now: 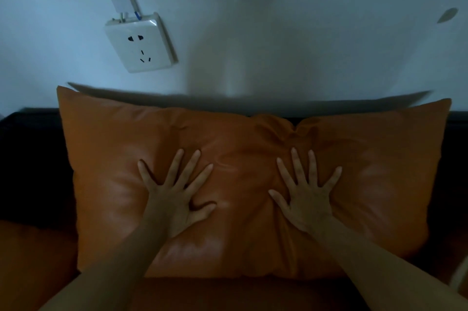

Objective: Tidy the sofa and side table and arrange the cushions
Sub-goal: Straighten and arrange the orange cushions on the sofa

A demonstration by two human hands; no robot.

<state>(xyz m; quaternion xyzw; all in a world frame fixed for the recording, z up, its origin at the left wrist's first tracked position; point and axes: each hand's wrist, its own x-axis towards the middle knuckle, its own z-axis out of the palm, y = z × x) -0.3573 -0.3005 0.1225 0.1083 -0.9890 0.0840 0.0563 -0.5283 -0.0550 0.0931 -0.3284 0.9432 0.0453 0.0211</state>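
Both hands, left hand (174, 199) and right hand (307, 199), press flat with fingers spread on the orange cushion (114, 158) mid-frame, propped against the sofa back (27, 148), so I'd guess it's nearly placed, side table not in view.
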